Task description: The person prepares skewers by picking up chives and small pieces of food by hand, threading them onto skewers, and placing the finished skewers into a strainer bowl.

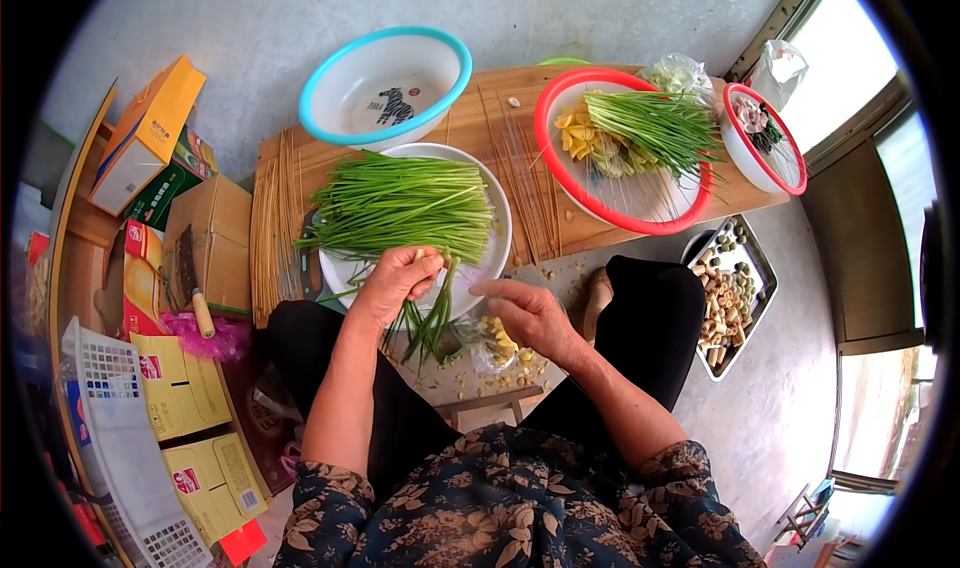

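My left hand [402,286] is closed around a small bunch of chives [430,328], whose ends hang down over my lap. To its right, my right hand [537,316] is half curled, index finger pointing toward the bunch, and no object shows in it. Just beyond both hands a white plate [503,218] carries a big heap of green chives [405,203]. Between my knees lies a clear plastic bag [490,353] with yellow pieces, among scattered scraps.
Bamboo skewers [275,233] lie on the wooden table [590,236]. A blue-rimmed basin [385,83] stands behind the plate. On the right are a red-rimmed basin [640,223] with chives, a smaller basin [745,148] and a metal tray [765,288]. A knife [200,313] leans against boxes at left.
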`<state>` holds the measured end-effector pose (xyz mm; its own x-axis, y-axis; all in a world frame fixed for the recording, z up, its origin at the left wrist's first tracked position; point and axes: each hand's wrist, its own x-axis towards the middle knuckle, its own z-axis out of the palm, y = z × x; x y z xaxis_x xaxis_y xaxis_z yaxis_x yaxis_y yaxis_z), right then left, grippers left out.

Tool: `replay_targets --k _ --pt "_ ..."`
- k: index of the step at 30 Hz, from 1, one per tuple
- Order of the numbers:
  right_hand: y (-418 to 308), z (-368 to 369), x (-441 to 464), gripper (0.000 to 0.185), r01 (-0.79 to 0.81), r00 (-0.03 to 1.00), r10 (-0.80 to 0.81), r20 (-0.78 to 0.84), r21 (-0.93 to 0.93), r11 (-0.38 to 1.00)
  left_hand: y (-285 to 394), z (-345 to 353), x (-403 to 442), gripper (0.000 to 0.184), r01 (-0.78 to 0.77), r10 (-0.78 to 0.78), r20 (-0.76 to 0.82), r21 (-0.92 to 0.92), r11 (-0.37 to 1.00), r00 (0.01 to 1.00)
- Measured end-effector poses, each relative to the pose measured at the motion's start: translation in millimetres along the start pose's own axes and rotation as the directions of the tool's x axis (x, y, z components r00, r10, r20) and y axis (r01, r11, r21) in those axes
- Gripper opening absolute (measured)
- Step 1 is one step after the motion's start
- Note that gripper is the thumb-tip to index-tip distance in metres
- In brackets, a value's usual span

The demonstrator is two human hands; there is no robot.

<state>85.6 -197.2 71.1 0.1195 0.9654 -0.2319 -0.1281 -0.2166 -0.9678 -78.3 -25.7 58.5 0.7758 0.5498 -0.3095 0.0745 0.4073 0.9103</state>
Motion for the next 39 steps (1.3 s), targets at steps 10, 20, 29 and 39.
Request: replay_targets --k 10,20,29,39 --pt "5 2 3 0.023 -0.017 1.000 0.017 -0.013 0.042 0.999 -9 -1 4 0.018 -0.019 0.015 0.053 0.079 0.997 0.998" --pt "8 3 7 0.022 -0.013 0.998 0.014 -0.060 0.018 1.000 -9 13 2 0.023 0.011 -0.026 0.112 0.132 0.991 0.993" --pt "8 2 12 0.015 -0.020 0.994 0.024 -0.110 0.034 0.999 -44 8 24 0.024 -0.473 0.472 0.111 0.418 0.776 0.874" --pt "1 -6 6 0.015 -0.003 0.993 0.018 -0.120 0.123 0.992 -9 8 8 0.055 -0.113 0.099 -0.120 -0.115 0.987 0.988"
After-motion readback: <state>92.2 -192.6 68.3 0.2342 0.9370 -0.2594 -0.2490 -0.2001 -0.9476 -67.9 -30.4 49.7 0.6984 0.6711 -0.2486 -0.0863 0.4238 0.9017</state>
